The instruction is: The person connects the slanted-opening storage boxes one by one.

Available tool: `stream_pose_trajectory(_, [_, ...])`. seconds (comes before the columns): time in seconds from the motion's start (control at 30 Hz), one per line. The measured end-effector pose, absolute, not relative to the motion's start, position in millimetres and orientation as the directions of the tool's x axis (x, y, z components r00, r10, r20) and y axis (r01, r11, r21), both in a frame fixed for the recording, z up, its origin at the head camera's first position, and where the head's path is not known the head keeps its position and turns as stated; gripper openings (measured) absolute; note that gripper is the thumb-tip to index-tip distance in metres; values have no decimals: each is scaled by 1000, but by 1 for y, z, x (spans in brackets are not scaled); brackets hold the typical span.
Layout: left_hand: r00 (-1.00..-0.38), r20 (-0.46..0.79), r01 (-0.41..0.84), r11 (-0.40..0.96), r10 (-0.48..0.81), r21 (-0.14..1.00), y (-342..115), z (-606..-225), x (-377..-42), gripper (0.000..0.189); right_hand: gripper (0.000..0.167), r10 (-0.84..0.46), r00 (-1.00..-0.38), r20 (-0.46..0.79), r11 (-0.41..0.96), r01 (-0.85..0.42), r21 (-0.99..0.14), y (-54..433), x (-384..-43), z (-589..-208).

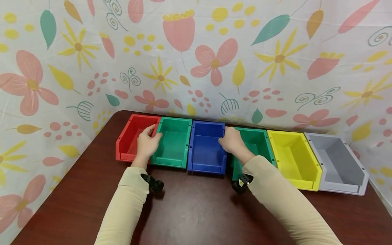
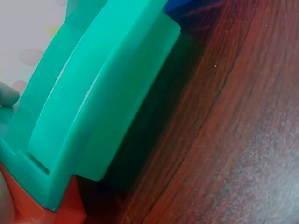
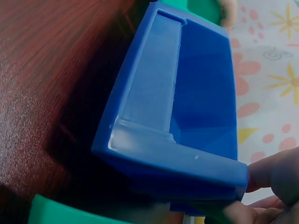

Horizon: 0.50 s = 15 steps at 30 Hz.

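Note:
A row of open-front plastic bins stands on a dark wooden table [image 1: 190, 211]. My left hand [image 1: 147, 143] straddles the side walls where the red bin [image 1: 124, 143] meets the left green bin [image 1: 171, 143]; the thumb is over the green bin and the fingers are on the red side. It pinches the green bin's left wall. With my right hand [image 1: 233, 140] I grip the right wall of the blue bin [image 1: 206, 146]. In the right wrist view, fingers and thumb lie about that blue wall [image 3: 196, 161]. The left wrist view shows the green bin's front lip [image 2: 103, 93].
Right of the blue bin is another green bin [image 1: 261, 139], partly behind my right arm and set at an angle. A yellow bin [image 1: 289, 156] and a grey bin [image 1: 330, 160] follow. A flower-patterned cloth [image 1: 196, 92] hangs behind the table.

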<state>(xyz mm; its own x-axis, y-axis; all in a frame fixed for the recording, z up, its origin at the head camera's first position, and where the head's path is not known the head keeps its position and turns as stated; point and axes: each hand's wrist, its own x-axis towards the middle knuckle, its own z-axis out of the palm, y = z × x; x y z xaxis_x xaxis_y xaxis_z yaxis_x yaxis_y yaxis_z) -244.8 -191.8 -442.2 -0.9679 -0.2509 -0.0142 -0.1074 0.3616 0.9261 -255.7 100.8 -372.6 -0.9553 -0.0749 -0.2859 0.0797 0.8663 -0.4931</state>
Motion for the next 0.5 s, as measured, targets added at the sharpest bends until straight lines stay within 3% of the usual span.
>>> stream_pose_trajectory(0.5, [-962, -14, -109, 338, -272, 935, -192, -442, -245, 52, 59, -92, -975, -205, 782, 57, -621, 118, -253, -367])
